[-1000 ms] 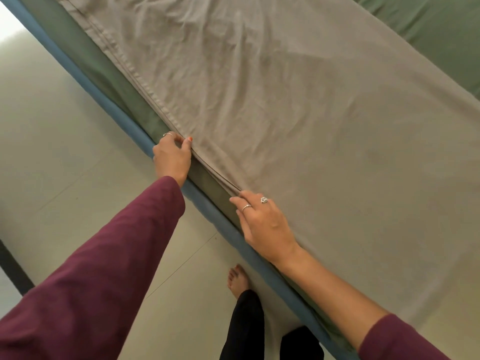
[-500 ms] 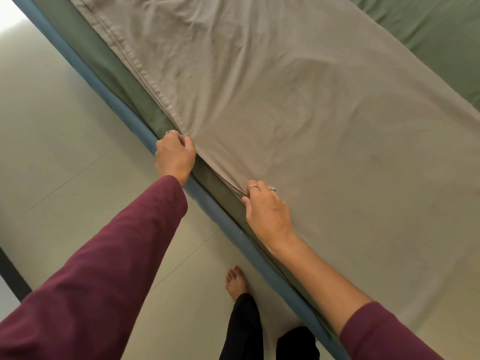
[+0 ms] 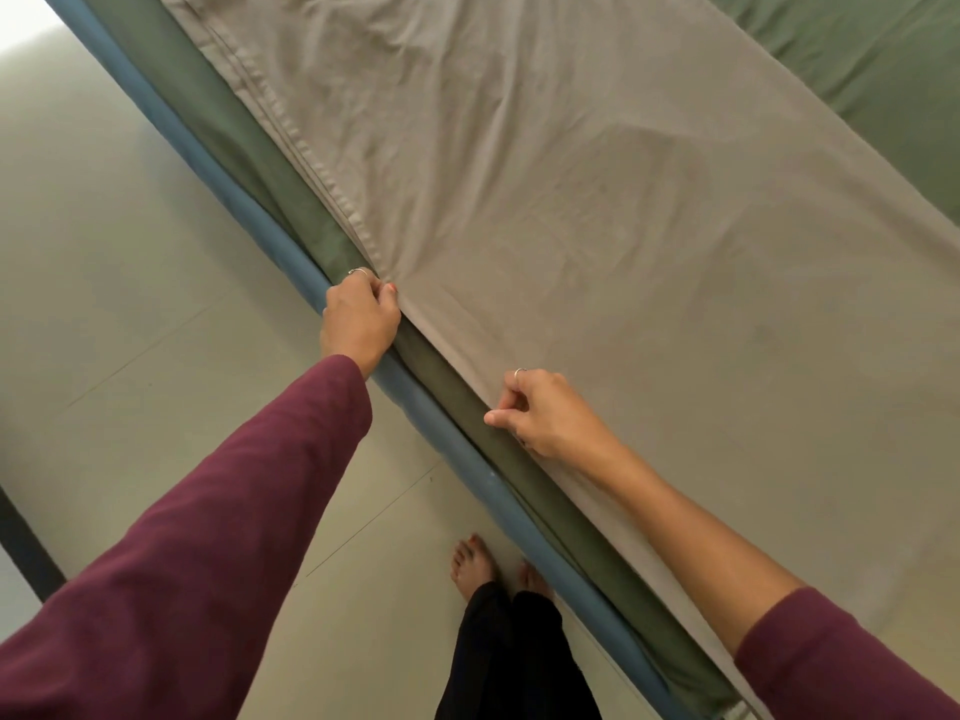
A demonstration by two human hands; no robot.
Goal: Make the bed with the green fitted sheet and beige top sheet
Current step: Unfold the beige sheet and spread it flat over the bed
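The beige top sheet lies wrinkled across the bed, over the green fitted sheet, which shows at the far right and as a strip along the near mattress side. My left hand is closed on the beige sheet's hemmed near edge at the mattress side. My right hand pinches the same edge lower along the bed, thumb and fingers gathered on the fabric.
A blue bed frame rail runs diagonally under the mattress. My bare feet stand on the pale tiled floor close to the rail. A dark strip crosses the floor at the left edge.
Both hands keep hold of the beige edge; the right hand has turned from lying flat on the sheet to a pinch. The second foot has stepped in beside the first.
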